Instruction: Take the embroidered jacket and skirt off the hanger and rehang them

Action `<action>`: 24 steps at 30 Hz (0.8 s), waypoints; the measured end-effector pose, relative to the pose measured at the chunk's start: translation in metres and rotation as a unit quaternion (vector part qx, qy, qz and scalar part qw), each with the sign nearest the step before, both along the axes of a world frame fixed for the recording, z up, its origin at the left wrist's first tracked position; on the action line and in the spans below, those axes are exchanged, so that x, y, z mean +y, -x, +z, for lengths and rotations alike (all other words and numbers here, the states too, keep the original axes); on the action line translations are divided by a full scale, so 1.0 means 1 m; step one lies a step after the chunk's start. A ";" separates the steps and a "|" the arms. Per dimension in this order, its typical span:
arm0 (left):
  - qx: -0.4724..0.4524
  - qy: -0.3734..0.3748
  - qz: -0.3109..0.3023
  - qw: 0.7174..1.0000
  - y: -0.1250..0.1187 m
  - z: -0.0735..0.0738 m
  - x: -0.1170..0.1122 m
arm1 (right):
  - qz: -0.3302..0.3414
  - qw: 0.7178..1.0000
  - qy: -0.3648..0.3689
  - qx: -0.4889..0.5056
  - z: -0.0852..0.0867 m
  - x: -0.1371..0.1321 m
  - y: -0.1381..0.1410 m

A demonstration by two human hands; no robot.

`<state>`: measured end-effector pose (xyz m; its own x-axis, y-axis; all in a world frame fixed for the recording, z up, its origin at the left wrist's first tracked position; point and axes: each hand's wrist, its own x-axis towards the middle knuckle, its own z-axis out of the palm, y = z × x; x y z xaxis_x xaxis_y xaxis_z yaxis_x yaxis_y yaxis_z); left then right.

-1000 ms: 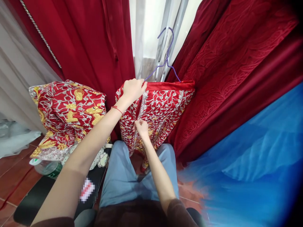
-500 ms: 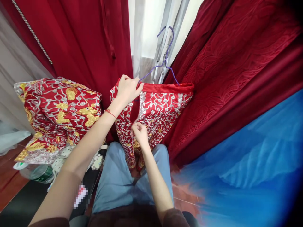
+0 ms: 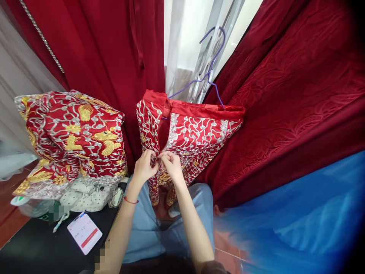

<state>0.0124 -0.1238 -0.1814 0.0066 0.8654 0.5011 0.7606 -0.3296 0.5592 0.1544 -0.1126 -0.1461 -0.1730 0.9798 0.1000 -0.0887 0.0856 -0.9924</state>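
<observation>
Both hands meet at the middle of the frame: the left hand and right hand each pinch an edge of the split front of the red silk garment with silver and gold embroidery, drawing the two edges together where a fastening seems to sit. Its weight hangs from the purple wire hanger, leaving both hands free. A matching embroidered piece lies at left, above a white phone on the black table.
</observation>
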 end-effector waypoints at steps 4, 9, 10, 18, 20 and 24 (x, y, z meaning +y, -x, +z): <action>0.016 0.008 0.052 0.998 -0.008 0.001 0.009 | -0.020 1.000 -0.013 -0.007 -0.004 0.002 0.002; 0.056 0.050 0.090 0.993 -0.022 0.005 0.013 | -0.072 0.997 -0.018 -0.010 -0.009 0.000 0.009; 0.065 0.057 0.096 0.992 -0.025 0.004 0.012 | -0.080 0.997 -0.016 -0.001 -0.010 0.000 0.012; 0.041 0.072 0.122 0.989 -0.032 -0.004 0.002 | -0.088 0.991 0.030 0.095 -0.013 -0.003 0.028; 0.030 0.055 0.122 0.991 -0.029 -0.008 0.001 | -0.084 0.991 0.033 0.099 -0.009 -0.005 0.030; -0.003 0.023 0.116 0.993 -0.028 -0.018 -0.001 | -0.082 0.990 0.030 0.109 0.003 -0.007 0.032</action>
<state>0.0403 -0.1252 -0.1992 -0.1979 0.8655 0.4603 0.8098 -0.1202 0.5743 0.1225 -0.1199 -0.1434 0.0076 0.9983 0.0583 -0.2917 0.0580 -0.9548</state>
